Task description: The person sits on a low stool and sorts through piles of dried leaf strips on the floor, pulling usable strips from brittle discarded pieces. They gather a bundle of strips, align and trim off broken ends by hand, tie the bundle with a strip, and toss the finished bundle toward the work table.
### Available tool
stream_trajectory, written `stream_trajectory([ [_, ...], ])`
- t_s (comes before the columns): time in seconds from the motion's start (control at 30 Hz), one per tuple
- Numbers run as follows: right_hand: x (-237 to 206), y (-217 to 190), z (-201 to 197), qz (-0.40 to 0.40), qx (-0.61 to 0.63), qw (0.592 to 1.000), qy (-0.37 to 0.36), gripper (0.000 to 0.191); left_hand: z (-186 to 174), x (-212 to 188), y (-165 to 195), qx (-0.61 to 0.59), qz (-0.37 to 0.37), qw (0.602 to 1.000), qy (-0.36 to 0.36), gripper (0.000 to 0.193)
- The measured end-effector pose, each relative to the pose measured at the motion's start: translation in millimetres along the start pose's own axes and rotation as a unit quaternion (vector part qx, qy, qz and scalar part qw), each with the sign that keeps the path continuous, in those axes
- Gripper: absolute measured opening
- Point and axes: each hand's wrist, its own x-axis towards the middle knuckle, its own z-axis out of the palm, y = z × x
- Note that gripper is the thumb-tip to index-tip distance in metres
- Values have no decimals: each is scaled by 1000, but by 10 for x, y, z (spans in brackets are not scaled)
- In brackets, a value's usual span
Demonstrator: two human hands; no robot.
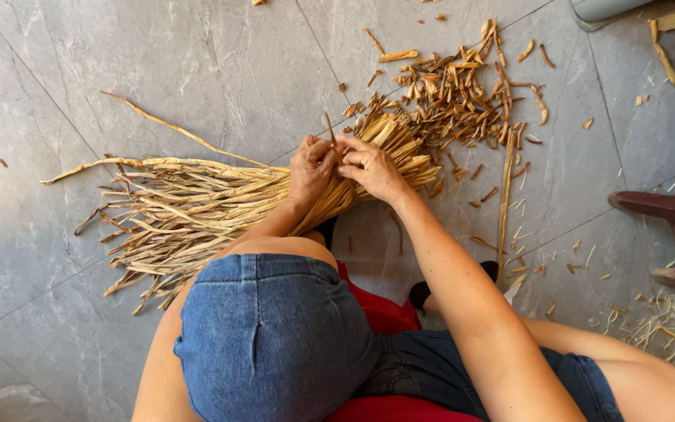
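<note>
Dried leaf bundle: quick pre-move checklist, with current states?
1. Left hand on the dried leaf bundle: ok.
2. Right hand on the bundle's cut end: ok.
3. Thin strip pinched between the fingers: ok; which hand's grip holds it: cannot tell.
4. Bundle resting on the grey tiled floor: ok.
5. Cut scraps lying apart from both hands: ok.
6. Binding around the bundle: cannot tell, hands cover it.

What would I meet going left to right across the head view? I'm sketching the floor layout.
Loose tips of the dried stalk bundle → left hand → right hand → pile of cut scraps → dark wooden stool.
</note>
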Motion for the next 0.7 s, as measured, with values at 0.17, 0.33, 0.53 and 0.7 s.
stream_trajectory([
  [0.17,-52,10,19,-52,-17,998,34,16,-170,34,339,37,44,996,-66,8],
  [0.33,-92,-410,-121,-92,-33,979,178,12,-380,333,967,42,110,986,-117,13],
  [0.53,-114,-1480,-807,-136,67,937,313,8,-632,858,2345,136,293,940,-106,12],
  [0.7,-530,-2461,-1451,-192,122,896,380,7,-838,771,3736,176,398,897,-75,13],
])
